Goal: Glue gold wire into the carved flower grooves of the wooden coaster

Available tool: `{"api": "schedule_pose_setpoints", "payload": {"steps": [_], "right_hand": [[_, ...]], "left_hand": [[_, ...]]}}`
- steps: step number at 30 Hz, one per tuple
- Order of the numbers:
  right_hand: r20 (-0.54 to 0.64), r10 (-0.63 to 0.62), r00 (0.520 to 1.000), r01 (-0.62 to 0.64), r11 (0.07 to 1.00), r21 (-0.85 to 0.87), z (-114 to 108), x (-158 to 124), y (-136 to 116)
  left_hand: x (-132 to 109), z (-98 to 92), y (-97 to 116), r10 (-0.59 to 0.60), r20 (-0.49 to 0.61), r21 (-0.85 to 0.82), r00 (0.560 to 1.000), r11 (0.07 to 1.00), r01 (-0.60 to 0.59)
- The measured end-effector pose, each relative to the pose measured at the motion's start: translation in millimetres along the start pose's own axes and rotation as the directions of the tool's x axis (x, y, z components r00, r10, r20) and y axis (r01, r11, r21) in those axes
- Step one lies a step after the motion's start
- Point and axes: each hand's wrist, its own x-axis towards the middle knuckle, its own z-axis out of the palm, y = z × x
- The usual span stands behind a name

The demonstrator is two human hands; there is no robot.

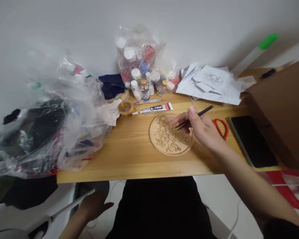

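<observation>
My right hand (pixel 200 127) is closed around black tweezers (pixel 193 118), whose tips touch the carved round wooden disc (pixel 169 134) lying on the wooden table (pixel 129 156). The disc carries a golden floral outline. My left hand (pixel 93 205) hangs below the table edge beside my lap. Its thumb sticks out, its other fingers are hidden, and nothing shows in it.
A B-7000 glue tube (pixel 156 108), a tape roll (pixel 126 108) and small bottles (pixel 144 89) stand behind the disc. A large plastic bag (pixel 47 132) fills the left side. Red scissors (pixel 221 127), a dark tablet (pixel 254 141), sketch papers (pixel 210 83) and a cardboard box (pixel 281 109) lie right.
</observation>
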Motion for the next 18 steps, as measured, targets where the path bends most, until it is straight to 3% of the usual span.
{"api": "schedule_pose_setpoints", "payload": {"steps": [1,2,4,6,8,10,12,14,18], "right_hand": [[0.021,0.013,1.000,-0.013,1.000,0.001,-1.1,7.4,2.3],[0.039,0.010,0.999,-0.010,1.000,0.005,-0.2,13.4,4.2],[0.079,-0.016,0.997,0.015,1.000,0.018,4.9,22.0,7.2],[0.145,-0.041,0.989,0.035,0.998,0.045,10.4,26.2,10.6],[0.200,-0.037,0.979,0.024,0.997,0.070,13.9,27.0,15.2],[0.226,-0.002,0.974,-0.015,0.997,0.072,14.9,25.8,21.0],[0.250,0.045,0.967,-0.063,0.996,0.065,14.6,23.9,27.2],[0.291,0.082,0.953,-0.106,0.992,0.069,14.1,22.4,33.1],[0.353,0.126,0.927,-0.161,0.984,0.072,14.0,20.7,41.6]], "left_hand": [[-10.9,-14.7,12.6,0.017,0.032,0.004,0.999,1.000,-0.017],[-20.6,-31.8,28.5,0.129,0.064,0.021,0.990,0.991,-0.130],[-28.8,-69.8,65.6,0.403,0.127,-0.027,0.906,0.915,-0.403],[-14.8,-104.4,102.0,0.619,-0.097,0.042,0.779,0.785,-0.618],[18.6,-127.6,130.2,0.684,-0.376,0.209,0.626,0.720,-0.662],[58.5,-137.6,147.6,0.710,-0.599,0.312,0.372,0.634,-0.708],[91.0,-138.3,155.0,0.730,-0.639,0.365,0.244,0.566,-0.739],[108.9,-135.1,155.0,0.764,-0.624,0.423,0.165,0.507,-0.751],[111.0,-131.4,146.7,0.822,-0.562,0.511,0.090,0.431,-0.744]]}}
